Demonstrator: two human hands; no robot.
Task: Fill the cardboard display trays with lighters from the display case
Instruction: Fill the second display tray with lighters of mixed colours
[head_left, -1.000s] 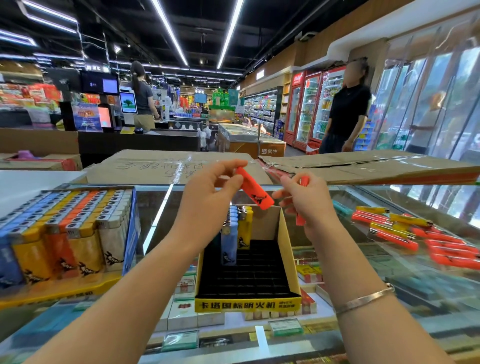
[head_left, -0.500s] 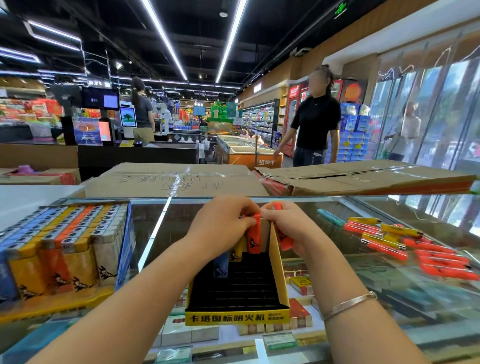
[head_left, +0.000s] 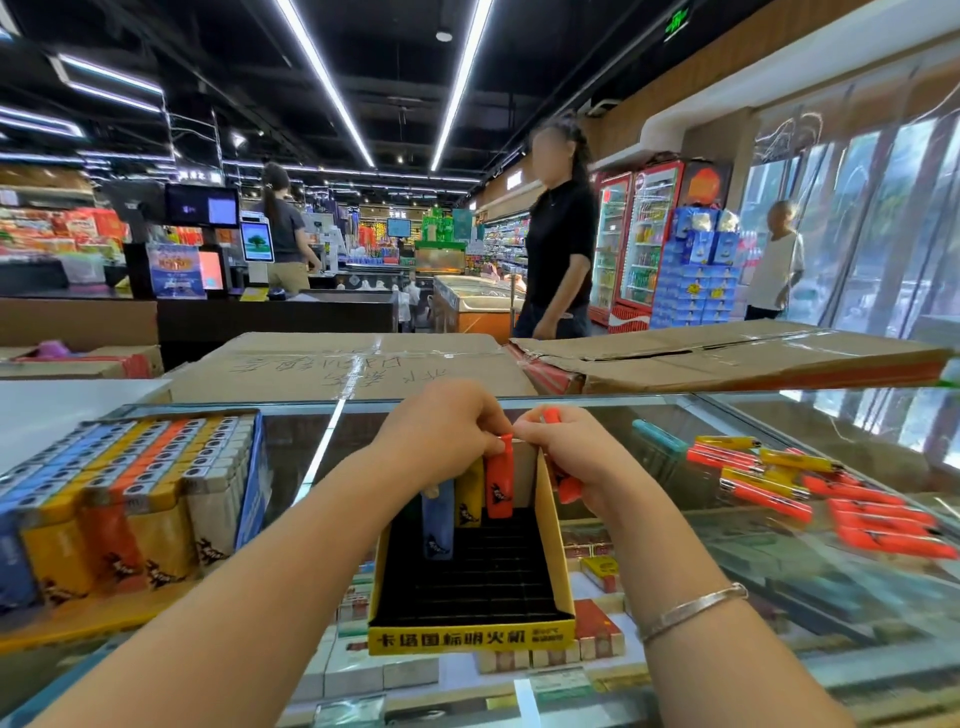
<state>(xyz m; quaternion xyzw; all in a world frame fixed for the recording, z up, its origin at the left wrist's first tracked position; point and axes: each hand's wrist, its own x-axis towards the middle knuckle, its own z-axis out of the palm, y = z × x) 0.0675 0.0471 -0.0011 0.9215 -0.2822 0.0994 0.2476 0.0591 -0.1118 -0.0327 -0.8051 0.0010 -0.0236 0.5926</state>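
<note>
On the glass display counter (head_left: 779, 415) stands a yellow cardboard tray with a black slotted insert (head_left: 470, 582), mostly unfilled. Left hand (head_left: 441, 431) pinches the top of an upright orange plastic lighter (head_left: 500, 480) entering the back row; right hand (head_left: 576, 457) clasps spare orange lighters (head_left: 569, 486). Light, rigid and slick, they are probably best gripped near the cap.
</note>
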